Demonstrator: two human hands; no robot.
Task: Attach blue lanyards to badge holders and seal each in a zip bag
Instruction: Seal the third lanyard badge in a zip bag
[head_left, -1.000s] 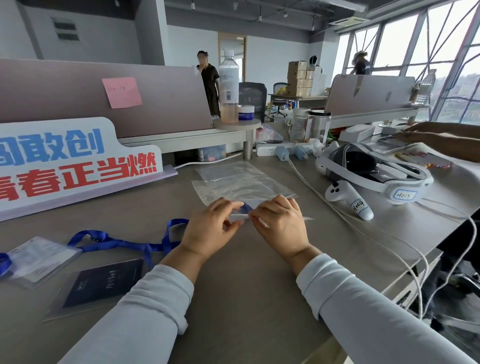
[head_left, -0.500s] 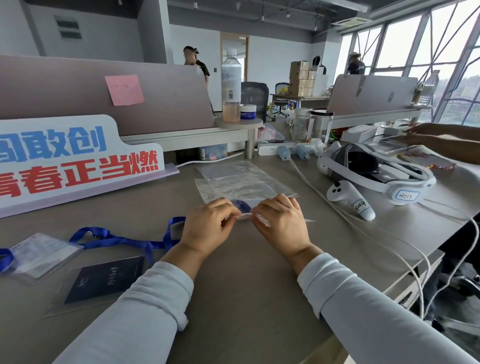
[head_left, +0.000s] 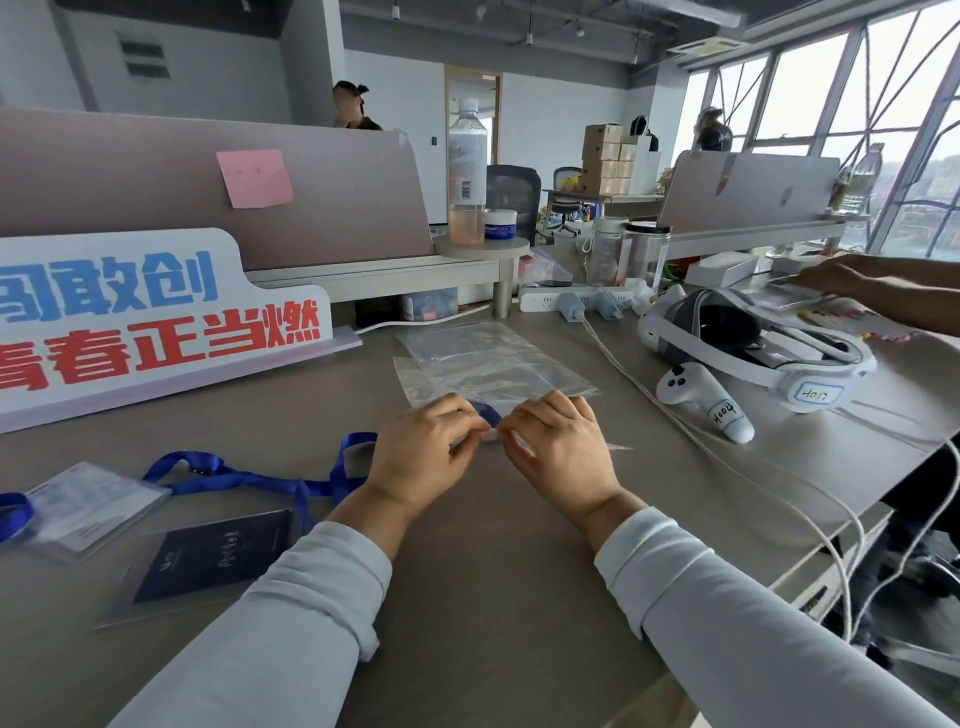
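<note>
While left hand and right hand pinch it, the clear zip bag (partly hidden) shows blue.

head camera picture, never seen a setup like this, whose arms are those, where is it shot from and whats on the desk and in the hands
There is no machine here. A person wears one camera on the head, looking forward and down, so the two sleeved arms are their own. The left hand and the right hand both pinch the near edge of a clear zip bag with something blue inside, apparently pressing it closed. On the grey desk, empty bags lie just beyond the hands. To the left lie a blue lanyard, a clear badge holder and a dark card in a sleeve. To the right sit a white headset and its controller.
</note>
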